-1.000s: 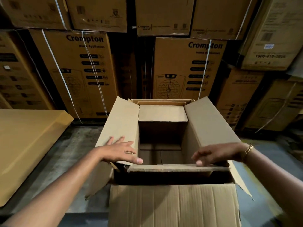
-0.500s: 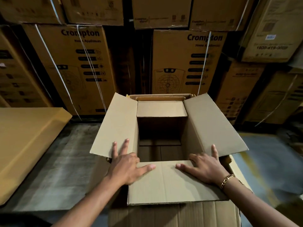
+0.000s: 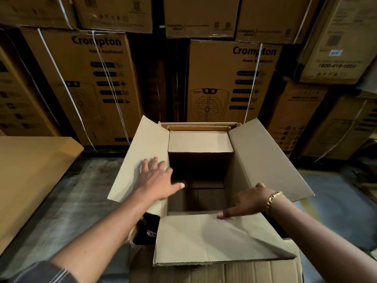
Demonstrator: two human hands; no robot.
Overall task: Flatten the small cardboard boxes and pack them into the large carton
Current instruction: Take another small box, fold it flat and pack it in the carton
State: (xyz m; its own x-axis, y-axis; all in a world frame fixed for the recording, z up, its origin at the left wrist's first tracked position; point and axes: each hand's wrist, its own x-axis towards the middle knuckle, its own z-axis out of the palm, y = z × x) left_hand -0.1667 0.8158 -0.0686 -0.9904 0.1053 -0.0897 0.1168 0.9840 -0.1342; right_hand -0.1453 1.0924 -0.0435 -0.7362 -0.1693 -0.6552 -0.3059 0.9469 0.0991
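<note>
A large brown carton (image 3: 265, 156) stands open in front of me, its four top flaps spread. My left hand (image 3: 157, 178) lies flat, fingers apart, on the left flap (image 3: 138, 160). My right hand (image 3: 246, 201), with a gold bracelet on the wrist, rests fingers down on the far edge of the near flap (image 3: 214, 242). The far flap (image 3: 200, 140) hangs over the dark inside. Flat cardboard pieces (image 3: 195, 127) stand against the carton's far wall. The bottom is dim, and I only make out its seams.
Stacked printed appliance cartons (image 3: 230, 82) with white straps wall off the back and the right. A big flat cardboard sheet (image 3: 30, 172) lies on the left. Grey concrete floor (image 3: 81, 201) shows between it and the carton. More cardboard (image 3: 214, 272) lies at the near edge.
My left hand slid from the near flap up onto the left flap. My right hand shifted right along the near flap's edge. The near flap stays folded outward toward me.
</note>
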